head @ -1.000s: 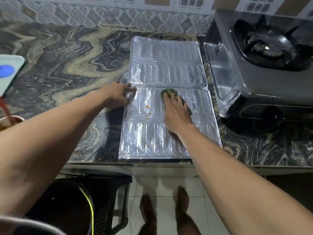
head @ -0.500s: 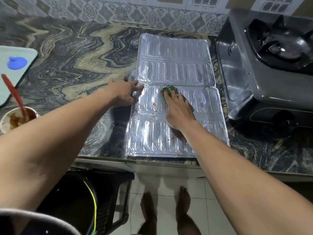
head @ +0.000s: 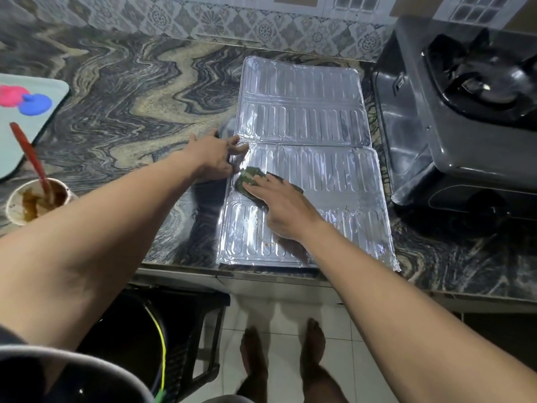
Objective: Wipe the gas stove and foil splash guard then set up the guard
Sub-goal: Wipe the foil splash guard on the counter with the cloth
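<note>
The foil splash guard lies flat on the marbled countertop at centre frame. It is unfolded, its near edge at the counter's front lip and its right edge close beside the gas stove at the upper right.

The right hand lies palm down with fingers extended, pressing a green scrub pad onto the near panel close to its left edge. It presses flat and does not grip. The left hand rests its fingers on the guard's left edge at the fold line. Whether any finger hooks under the edge cannot be told.

Handling, as a judgement: the guard is thin embossed foil, so it is very light, easily creased and likely to slide on the polished stone. Anchor one edge while wiping and use moderate pressure along the ribs. To lift it, hold both side edges near the fold — not a single corner, which would buckle. The cut edges may be sharp.

Reddish specks remain on the near panel, low in the frame, so wiping appears unfinished. A cup with brown residue stands at the left.
</note>
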Demonstrator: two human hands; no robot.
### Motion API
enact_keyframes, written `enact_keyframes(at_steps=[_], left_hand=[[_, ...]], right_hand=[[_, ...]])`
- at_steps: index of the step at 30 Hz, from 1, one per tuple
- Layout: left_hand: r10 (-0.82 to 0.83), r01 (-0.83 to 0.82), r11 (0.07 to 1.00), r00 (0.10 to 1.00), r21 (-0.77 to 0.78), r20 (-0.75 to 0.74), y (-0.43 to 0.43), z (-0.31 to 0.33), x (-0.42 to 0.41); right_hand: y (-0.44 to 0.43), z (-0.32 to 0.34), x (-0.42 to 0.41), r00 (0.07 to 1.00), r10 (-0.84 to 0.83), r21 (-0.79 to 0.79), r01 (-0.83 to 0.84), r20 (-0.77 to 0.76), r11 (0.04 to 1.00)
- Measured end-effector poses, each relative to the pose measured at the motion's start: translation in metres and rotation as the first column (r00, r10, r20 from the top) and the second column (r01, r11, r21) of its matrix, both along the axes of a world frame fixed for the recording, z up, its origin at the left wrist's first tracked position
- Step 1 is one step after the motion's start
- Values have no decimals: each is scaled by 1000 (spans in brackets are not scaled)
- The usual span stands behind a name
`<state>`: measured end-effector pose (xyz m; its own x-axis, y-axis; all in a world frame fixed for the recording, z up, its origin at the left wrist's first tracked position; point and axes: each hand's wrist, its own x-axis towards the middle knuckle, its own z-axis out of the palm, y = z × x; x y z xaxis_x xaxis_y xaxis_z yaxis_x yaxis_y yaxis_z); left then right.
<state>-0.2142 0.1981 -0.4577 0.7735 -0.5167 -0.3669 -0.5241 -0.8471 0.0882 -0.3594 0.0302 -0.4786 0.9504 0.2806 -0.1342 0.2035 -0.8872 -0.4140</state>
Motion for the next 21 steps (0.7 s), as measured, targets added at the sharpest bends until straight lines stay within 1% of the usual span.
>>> enact_keyframes(at_steps=[4,8,12,17,21], left_hand=[[9,-9,1000,1000,8,1,-2,2,-1],[17,-17,1000,1000,14,2,-5,6,-5],[24,-24,999,1000,34,20,-8,8,-7],[45,-45,998,999,54,17,-11,5,-9],[37,-38,997,999,65,25,-13,7,-7]], right_hand=[[-1,-2,-13,998,60,-6,-60,-4,998],[-4,-10,-26,998,64,-35,-64,11,997],[-9,-9,-34,1000,20,-84,-21,-7,996],[-18,-1,-38,996,-84,-102,81,-23,992],[-37,1,-40,980,-196,-86,194,-22,977]])
